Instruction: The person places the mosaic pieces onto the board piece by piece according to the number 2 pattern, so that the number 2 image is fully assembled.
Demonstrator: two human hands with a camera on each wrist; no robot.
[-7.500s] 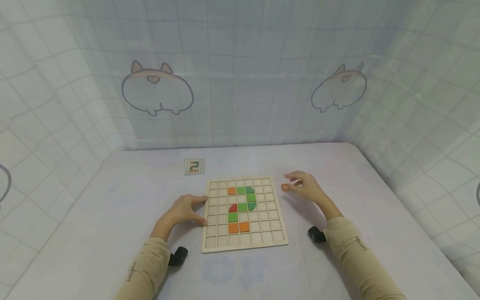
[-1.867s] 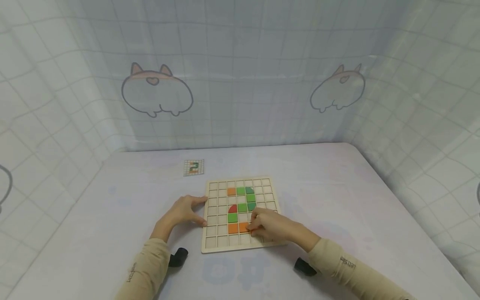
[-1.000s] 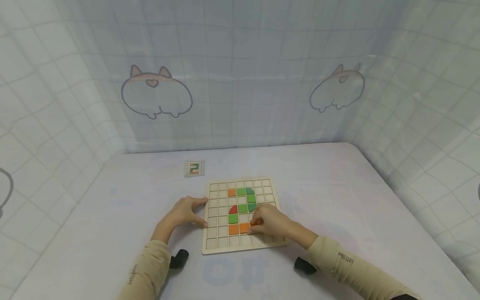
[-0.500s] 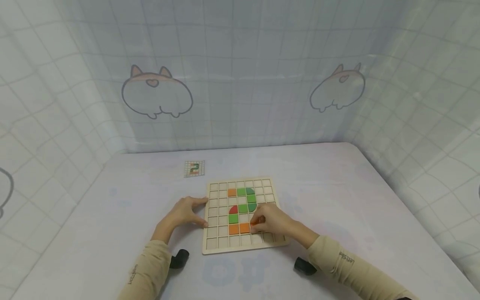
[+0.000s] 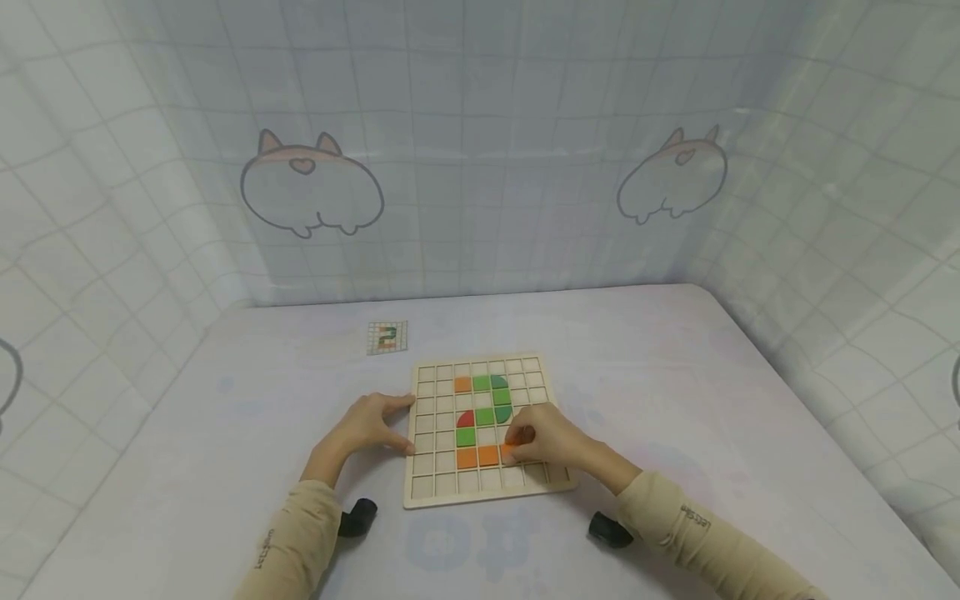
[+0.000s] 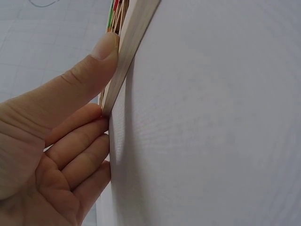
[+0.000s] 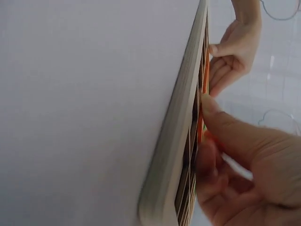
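A wooden grid board (image 5: 433,486) lies flat on the table. Orange, green and red tiles sit in its cells, some square and some quarter-round. My left hand (image 5: 365,422) rests against the board's left edge, thumb and fingers spread and touching the rim. Over the lower middle of the board, my right hand (image 5: 551,437) pinches an orange square tile (image 5: 507,452) between thumb and fingers. That tile is at the right end of a row with two other orange tiles (image 5: 477,457), and my fingers partly cover it. In the right wrist view, the thumb (image 7: 211,104) touches orange at the board's surface.
A small pattern card (image 5: 387,337) lies beyond the board, to the left. Black cylindrical pieces (image 5: 358,517) are by both wrists. A pale patterned cloth covers the table (image 5: 675,350), with a grid-patterned curtain (image 5: 495,167) behind it.
My right hand has brought the orange tile from right of the board to the lower row. Lately only its fingers have shifted slightly, showing more of the tile. The left hand has stayed still.
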